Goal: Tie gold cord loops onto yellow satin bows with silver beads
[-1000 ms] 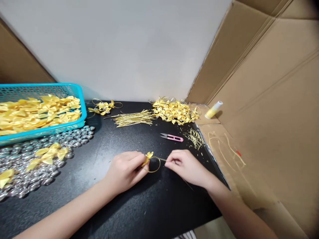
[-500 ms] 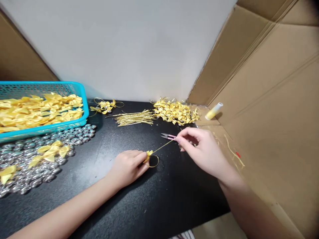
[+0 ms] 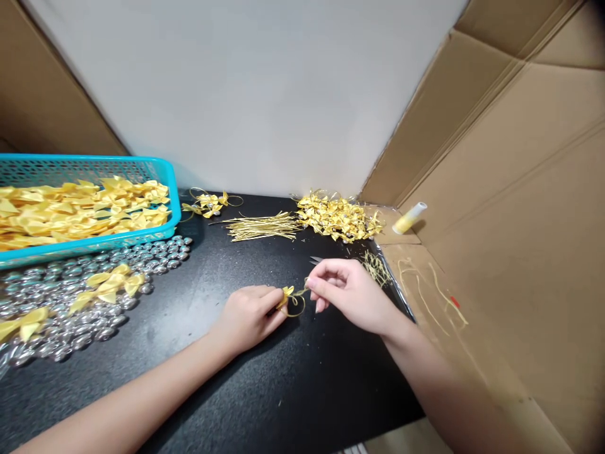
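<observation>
1. Two hands of mine are busy: my left hand pinches a yellow bow, and my right hand pinches a thin thread next to it.
2. The bow pokes out of my left fingers, over the black table, with a gold loop beside it.
3. I think a firm squeeze on the bow and a soft pull on the thread work best. The thread looks curly and could snag on the loop.
4. Grey blade tips peek out behind my right hand, so I should be careful there.
5. My right arm crosses the table's edge, near the cardboard. Silver beads lie left. Black table shows between my arms, so there seems room there.
</observation>
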The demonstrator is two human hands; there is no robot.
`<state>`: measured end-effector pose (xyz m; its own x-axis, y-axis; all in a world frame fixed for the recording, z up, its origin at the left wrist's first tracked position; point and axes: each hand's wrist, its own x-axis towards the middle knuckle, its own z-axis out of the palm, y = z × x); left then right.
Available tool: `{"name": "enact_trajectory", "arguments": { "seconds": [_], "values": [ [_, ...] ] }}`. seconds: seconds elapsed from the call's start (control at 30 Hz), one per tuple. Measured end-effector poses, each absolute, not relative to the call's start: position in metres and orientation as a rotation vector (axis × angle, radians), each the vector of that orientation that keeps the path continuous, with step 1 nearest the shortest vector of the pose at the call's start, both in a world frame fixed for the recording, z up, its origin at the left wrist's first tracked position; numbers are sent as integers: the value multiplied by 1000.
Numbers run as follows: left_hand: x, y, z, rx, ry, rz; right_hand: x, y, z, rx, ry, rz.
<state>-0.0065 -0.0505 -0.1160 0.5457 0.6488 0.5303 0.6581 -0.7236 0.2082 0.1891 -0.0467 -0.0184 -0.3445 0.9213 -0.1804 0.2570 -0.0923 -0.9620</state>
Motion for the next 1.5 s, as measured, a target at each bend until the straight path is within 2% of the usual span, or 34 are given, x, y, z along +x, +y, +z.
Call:
{"name": "enact_trajectory", "arguments": {
  "seconds": [0.47, 0.63, 0.77, 0.8, 0.9, 0.97, 1.1, 1.3, 1.5],
  "values": [
    [-6, -51, -116, -2747, -1225, -1074, 185, -42, -34, -1287, -1648, 1542],
    [-6, -51, -108, -2815, -1579, -1249, 198, -38, -34, -1288, -1848, 1366],
    [-9, -48, -90, -2686, -1910, -1483, 212, -41, -40, -1379, -1688, 1166],
    [-10, -46, -85, -2661, -1952, -1538, 211, -45, -44, -1374, -1626, 1268],
    [-12, -43, -68, -2620, -2000, -1730, 189, -63, -61, -1107, -1390, 2042],
    [-12, -41, -54, -2600, -1981, -1872, 163, -74, -69, -936, -994, 2248],
    [-7, -38, -26, -2564, -1985, -2073, 116, -69, -59, -747, -468, 2112],
    [-1, -22, 4, -2519, -1828, -2345, 112, -27, -11, -628, -381, 1851],
    [8, -13, 10, -2409, -1841, -2624, 135, -12, 5, -478, -230, 1777]
  ]
}}
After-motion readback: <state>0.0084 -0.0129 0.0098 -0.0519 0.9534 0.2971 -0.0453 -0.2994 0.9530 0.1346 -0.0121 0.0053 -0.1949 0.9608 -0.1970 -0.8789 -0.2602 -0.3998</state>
